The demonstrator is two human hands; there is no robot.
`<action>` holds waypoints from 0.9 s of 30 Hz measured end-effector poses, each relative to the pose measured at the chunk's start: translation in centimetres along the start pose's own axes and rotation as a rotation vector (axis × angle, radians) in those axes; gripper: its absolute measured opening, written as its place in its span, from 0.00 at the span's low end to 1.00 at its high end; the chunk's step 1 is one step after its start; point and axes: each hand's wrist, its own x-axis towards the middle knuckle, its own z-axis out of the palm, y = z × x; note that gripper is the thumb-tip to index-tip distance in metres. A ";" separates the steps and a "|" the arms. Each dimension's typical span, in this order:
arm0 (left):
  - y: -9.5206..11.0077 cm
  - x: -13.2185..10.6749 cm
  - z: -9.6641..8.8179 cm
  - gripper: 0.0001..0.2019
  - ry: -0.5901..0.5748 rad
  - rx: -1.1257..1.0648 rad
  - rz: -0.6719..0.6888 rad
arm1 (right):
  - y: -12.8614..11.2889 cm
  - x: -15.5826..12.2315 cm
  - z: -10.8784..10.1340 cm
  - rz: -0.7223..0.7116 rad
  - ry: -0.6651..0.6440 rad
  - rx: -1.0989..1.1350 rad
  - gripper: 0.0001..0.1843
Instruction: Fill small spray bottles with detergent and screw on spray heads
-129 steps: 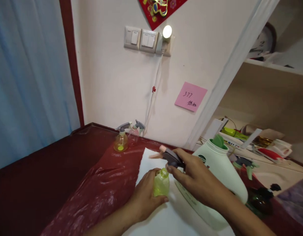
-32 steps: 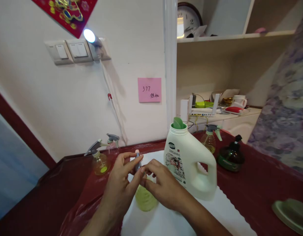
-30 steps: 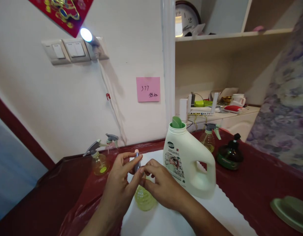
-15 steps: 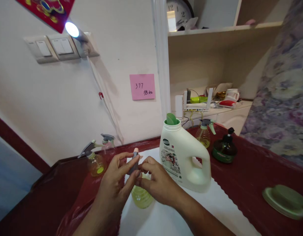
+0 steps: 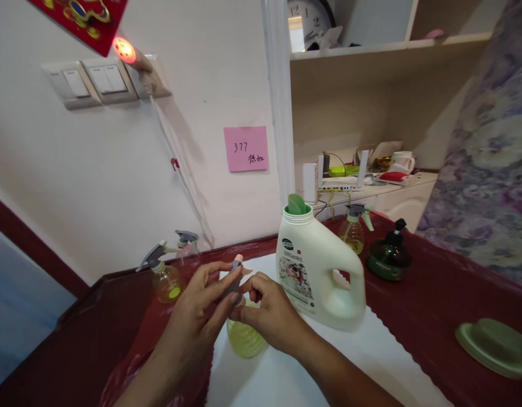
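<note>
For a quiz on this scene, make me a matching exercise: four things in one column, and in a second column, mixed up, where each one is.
Things:
1. grey spray head
2. pink sticky note
3. white plastic jug
4. dark pump bottle

Places:
A. on the red table cover, right of the jug
B. on the white sheet
C. on the wall
D. in the left hand

Pairs: 1-D, 2-C, 3-B, 4-A

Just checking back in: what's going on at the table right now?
One person is working bare-handed. The left hand and right hand pinch a grey trigger sprayer head just above a ribbed yellow-green plastic bottle, over a white sheet. A large white plastic jug stands to their right, and a yellow-tinted spray bottle stands at the back left.
</note>
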 end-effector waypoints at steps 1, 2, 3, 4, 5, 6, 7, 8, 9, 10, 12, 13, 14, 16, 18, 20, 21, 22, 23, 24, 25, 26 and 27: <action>0.1 0.0 0.0 0.18 0.000 -0.008 -0.002 | 0.1 0.0 0.1 0.005 0.018 -0.002 0.12; 0.1 -0.1 0.0 0.18 -0.004 -0.020 -0.008 | 0.1 0.0 0.1 0.003 0.019 -0.004 0.13; 0.2 -0.1 0.0 0.18 -0.007 -0.035 -0.014 | 0.0 -0.1 0.0 -0.003 0.000 -0.006 0.13; 0.3 -0.1 0.1 0.18 -0.009 -0.048 -0.019 | -0.1 -0.1 -0.2 -0.016 -0.033 -0.006 0.12; 0.4 -0.1 0.1 0.17 -0.009 -0.059 -0.025 | -0.3 -0.1 -0.4 -0.031 -0.072 -0.006 0.10; 0.4 0.0 0.1 0.17 -0.009 -0.066 -0.029 | -0.4 -0.1 -0.6 -0.046 -0.107 -0.003 0.07; 0.5 0.0 0.1 0.17 -0.009 -0.070 -0.031 | -0.4 -0.1 -0.6 -0.055 -0.129 0.000 0.05; 0.6 0.1 0.2 0.17 -0.010 -0.073 -0.031 | -0.4 -0.1 -0.6 -0.056 -0.129 0.003 0.05; 0.6 0.2 0.2 0.17 -0.015 -0.075 -0.031 | -0.4 -0.1 -0.5 -0.048 -0.107 0.005 0.06; 0.6 0.2 0.1 0.17 -0.024 -0.076 -0.034 | -0.2 -0.1 -0.2 -0.034 -0.073 0.008 0.08; 0.6 0.2 0.0 0.17 -0.044 -0.069 -0.043 | 0.0 -0.1 0.2 -0.001 -0.004 0.008 0.12; 0.6 0.2 0.0 0.17 -0.049 -0.061 -0.046 | 0.0 -0.1 0.3 0.007 0.016 0.007 0.14; 0.6 0.1 0.0 0.17 -0.051 -0.053 -0.048 | 0.0 -0.2 0.4 0.004 0.016 0.006 0.14; 0.5 0.1 -0.1 0.17 -0.045 -0.045 -0.041 | -0.2 -0.2 0.1 -0.028 -0.040 0.003 0.12; 0.5 0.1 -0.1 0.17 -0.034 -0.042 -0.020 | -0.4 -0.2 -0.3 -0.067 -0.118 0.010 0.06; 0.5 0.1 -0.1 0.17 -0.031 -0.042 0.000 | -0.5 -0.2 -0.4 -0.074 -0.130 0.017 0.04; 0.5 0.2 -0.1 0.17 -0.031 -0.041 0.008 | -0.4 -0.3 -0.3 -0.062 -0.101 0.017 0.05; 0.5 0.2 -0.1 0.18 -0.031 -0.041 0.012 | -0.3 -0.3 -0.2 -0.044 -0.060 0.014 0.07; 0.5 0.3 -0.1 0.18 -0.030 -0.043 0.011 | -0.2 -0.3 -0.1 -0.024 -0.023 0.010 0.09; 0.5 0.3 -0.1 0.18 -0.030 -0.045 0.009 | -0.1 -0.3 0.0 -0.009 0.002 0.006 0.11; 0.6 0.3 -0.1 0.18 -0.028 -0.046 0.004 | -0.1 -0.3 0.1 -0.003 0.014 0.002 0.12; 0.6 0.3 -0.1 0.18 -0.026 -0.049 -0.003 | -0.1 -0.3 0.0 -0.006 0.005 -0.001 0.12; 0.6 0.3 -0.1 0.18 -0.028 -0.054 -0.013 | -0.2 -0.3 -0.1 -0.016 -0.019 -0.004 0.12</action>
